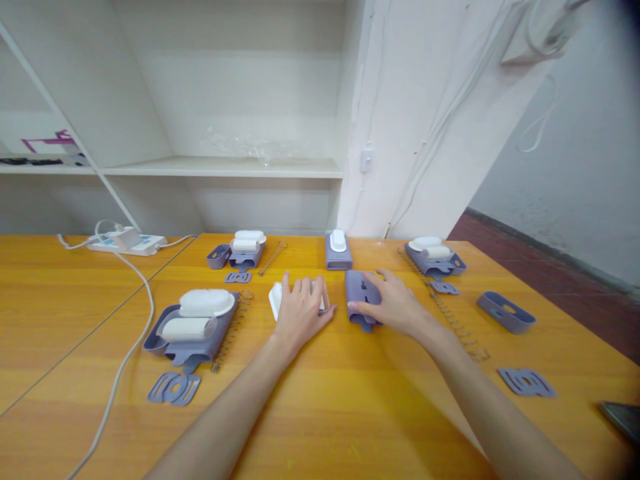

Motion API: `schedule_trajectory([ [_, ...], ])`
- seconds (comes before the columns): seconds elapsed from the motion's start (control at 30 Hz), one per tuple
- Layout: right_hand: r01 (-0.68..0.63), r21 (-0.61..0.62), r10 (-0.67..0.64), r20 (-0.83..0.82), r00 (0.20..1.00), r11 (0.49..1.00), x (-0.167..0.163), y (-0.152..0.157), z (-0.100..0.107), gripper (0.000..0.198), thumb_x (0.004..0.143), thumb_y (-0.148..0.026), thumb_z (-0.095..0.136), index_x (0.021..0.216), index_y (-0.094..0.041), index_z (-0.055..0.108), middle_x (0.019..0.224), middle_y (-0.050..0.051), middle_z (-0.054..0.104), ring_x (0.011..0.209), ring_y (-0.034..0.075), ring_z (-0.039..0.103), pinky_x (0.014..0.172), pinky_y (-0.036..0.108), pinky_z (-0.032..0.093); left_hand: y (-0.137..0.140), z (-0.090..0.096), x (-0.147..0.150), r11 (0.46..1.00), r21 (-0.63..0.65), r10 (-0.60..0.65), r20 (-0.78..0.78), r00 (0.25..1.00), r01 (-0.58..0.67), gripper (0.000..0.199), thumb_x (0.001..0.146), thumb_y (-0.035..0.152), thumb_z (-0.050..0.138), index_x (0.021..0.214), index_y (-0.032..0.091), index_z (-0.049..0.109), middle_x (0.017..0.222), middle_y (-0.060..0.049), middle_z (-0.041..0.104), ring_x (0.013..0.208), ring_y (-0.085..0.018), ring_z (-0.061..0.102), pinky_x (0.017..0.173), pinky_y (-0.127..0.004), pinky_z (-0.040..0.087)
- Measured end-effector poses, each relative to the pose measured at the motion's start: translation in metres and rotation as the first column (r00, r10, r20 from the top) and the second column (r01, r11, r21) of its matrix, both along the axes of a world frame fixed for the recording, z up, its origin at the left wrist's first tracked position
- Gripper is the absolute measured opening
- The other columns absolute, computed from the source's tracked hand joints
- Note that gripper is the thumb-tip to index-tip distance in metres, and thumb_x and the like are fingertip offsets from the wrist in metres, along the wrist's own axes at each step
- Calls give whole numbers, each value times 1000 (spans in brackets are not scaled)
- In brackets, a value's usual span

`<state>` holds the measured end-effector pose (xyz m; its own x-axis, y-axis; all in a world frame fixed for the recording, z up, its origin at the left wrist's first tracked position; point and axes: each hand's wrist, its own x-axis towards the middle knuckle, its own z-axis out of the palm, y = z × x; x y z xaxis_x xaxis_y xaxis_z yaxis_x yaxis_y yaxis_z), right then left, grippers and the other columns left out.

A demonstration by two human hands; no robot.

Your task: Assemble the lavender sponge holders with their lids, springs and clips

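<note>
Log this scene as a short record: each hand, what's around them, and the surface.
Left hand: over white parts, partly hiding them
Right hand: touching a purple case
Beyond hands: second purple case, white oval piece on top
Right of right forearm: coil spring, purple shell, flat purple piece
Surface: wooden tabletop

Bright light leaves a soft shadow across the table (320,407).

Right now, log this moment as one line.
left hand: partly covering white plastic parts | right hand: on lavender boxy casing | right side: lavender oval frame
</note>
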<state>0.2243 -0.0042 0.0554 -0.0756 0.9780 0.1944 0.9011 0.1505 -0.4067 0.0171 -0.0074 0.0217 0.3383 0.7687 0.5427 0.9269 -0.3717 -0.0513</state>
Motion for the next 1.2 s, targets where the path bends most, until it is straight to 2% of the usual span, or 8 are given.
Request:
schedule_trajectory([
  [0.1,108,194,-53,-269,962,975,-23,-8,10,42,81,-51,49,105,-19,64,94,9,64,85,22,61,79,36,46,2,0,0,998,56,-28,33,999,26,56,81,44,52,129,16,44,113,-14,57,97,-26,55,101,-49,25],
  [0.17,128,137,-40,-516,855,982,-43,-16,10,38,83,-51,46,94,-20,65,76,5,64,63,17,59,62,31,48,3,-2,-2,992,113,-55,41,998,50,51,85,36,48,132,17,40,125,-15,52,102,-26,55,97,-45,30],
  [0.27,41,-124,-125,-813,569,991,-72,-29,1,43,77,-55,55,105,-22,59,72,3,63,47,14,54,38,25,40,5,-7,-7,969,217,-124,27,992,116,47,89,25,43,135,18,35,134,-16,46,104,-24,55,88,-40,37],
  [0.37,-77,-318,-287,-920,267,945,-91,-41,-10,53,73,-55,60,117,-28,51,82,3,64,51,15,56,36,24,42,6,-13,-13,916,316,-257,-14,966,248,45,90,20,42,135,19,35,134,-15,48,104,-23,55,83,-36,39],
  [0.47,-255,-298,-285,-955,88,920,-98,-47,-15,46,79,-56,52,116,-29,51,94,4,65,63,16,60,47,28,50,7,-14,-19,859,361,-368,-57,928,363,43,89,20,43,132,23,38,131,-11,51,106,-22,53,86,-36,38],
  [0.7,-247,-215,-213,-976,36,945,-97,-50,-20,48,81,-52,51,124,-33,45,107,2,63,79,18,62,63,34,52,6,-9,-24,838,363,-415,-58,908,407,38,88,23,48,126,30,46,130,-4,54,108,-20,50,95,-38,35],
  [0.87,-209,-97,-113,-991,-67,973,-99,-47,-18,41,79,-43,56,118,-30,52,118,2,60,96,19,59,71,30,50,6,-9,-23,822,371,-439,-71,896,432,37,88,21,48,125,28,46,131,-4,53,113,-19,49,96,-38,34],
  [1.2,-233,-136,-188,-958,-218,963,-97,-46,-11,31,76,-42,61,104,-28,58,100,0,66,84,16,61,73,31,48,5,-10,-21,830,416,-400,-19,916,371,36,90,19,41,126,24,43,132,-9,51,114,-20,50,91,-37,37],
])
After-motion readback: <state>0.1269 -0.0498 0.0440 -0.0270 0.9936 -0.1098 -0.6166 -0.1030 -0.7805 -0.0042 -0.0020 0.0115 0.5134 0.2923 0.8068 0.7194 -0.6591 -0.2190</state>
